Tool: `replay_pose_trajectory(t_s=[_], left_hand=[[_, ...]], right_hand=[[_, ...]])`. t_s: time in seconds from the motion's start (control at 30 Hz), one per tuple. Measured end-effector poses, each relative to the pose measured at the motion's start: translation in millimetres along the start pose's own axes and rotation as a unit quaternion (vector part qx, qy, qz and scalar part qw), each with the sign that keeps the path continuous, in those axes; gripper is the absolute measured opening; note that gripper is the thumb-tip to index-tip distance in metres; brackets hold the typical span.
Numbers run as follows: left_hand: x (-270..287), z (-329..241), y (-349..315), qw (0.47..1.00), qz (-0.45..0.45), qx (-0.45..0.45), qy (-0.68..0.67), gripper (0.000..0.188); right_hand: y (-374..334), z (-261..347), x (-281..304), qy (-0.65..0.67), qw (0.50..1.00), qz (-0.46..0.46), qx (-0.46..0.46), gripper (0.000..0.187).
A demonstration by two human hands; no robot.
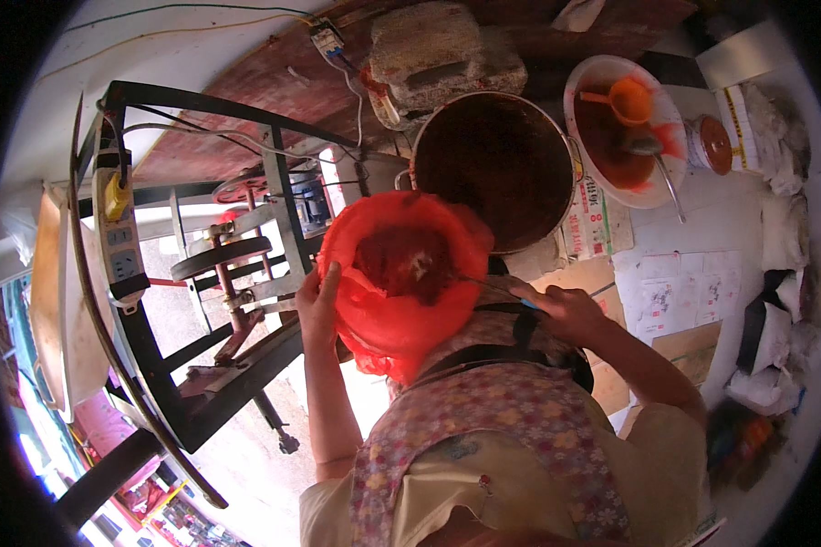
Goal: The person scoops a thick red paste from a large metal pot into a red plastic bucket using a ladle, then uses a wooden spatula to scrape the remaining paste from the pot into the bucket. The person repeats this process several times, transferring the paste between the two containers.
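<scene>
In front of me is a red plastic bag, its mouth spread wide. Dark red, moist-looking stuff lies inside, with a small pale patch on it. My left hand grips the bag's rim on the left side, thumb up along the edge. On the other side, my right hand is closed round the blue handle of a thin metal tool. Its shaft reaches over the rim into the bag, and its working end is hidden in the stuff. Whether a bowl sits under the bag I cannot tell.
A large metal pot of dark red-brown contents stands just beyond the bag. Right of it, a white basin holds red liquid, an orange scoop and a metal ladle. On the left stands a black metal frame with a power strip.
</scene>
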State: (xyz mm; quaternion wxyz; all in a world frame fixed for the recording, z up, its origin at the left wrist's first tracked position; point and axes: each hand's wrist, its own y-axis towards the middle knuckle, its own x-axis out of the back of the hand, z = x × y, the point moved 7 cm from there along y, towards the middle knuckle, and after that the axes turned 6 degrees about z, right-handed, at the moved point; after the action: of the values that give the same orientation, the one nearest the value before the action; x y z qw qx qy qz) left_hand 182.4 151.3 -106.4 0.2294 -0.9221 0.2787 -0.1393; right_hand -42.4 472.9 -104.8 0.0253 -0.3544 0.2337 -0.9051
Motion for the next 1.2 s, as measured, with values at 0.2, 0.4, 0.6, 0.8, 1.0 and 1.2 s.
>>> replay_pose_trajectory(t_s=[0.2, 0.4, 0.6, 0.8, 1.0, 1.2], left_hand=[[1.2, 0.6, 2.9, 0.999, -0.016, -0.008, 0.037, 0.038], [0.1, -5.1, 3.3, 0.997, -0.01, -0.031, 0.069, 0.036], [-0.7, -2.5, -2.7, 0.998, -0.038, -0.001, 0.048, 0.038], [-1.7, -4.2, -2.6, 0.998, -0.021, -0.013, 0.054, 0.041], [-2.2, -4.3, -5.1, 0.998, -0.034, -0.011, 0.054, 0.04], [-1.9, -0.9, -3.2, 0.999, -0.024, 0.004, 0.039, 0.038]], right_hand=[[-25.1, -7.4, 9.0, -0.04, 0.998, -0.035, 0.035, 0.061], [-23.3, -16.3, 8.4, 0.018, 1.0, 0.013, 0.005, 0.056], [-15.0, -12.7, 19.3, 0.114, 0.992, -0.054, 0.006, 0.054], [1.8, -23.1, 20.0, 0.301, 0.945, -0.118, -0.053, 0.052], [12.4, -32.4, 9.2, 0.349, 0.926, -0.138, -0.041, 0.054], [-7.9, -17.2, 1.6, 0.315, 0.947, -0.04, -0.052, 0.056]])
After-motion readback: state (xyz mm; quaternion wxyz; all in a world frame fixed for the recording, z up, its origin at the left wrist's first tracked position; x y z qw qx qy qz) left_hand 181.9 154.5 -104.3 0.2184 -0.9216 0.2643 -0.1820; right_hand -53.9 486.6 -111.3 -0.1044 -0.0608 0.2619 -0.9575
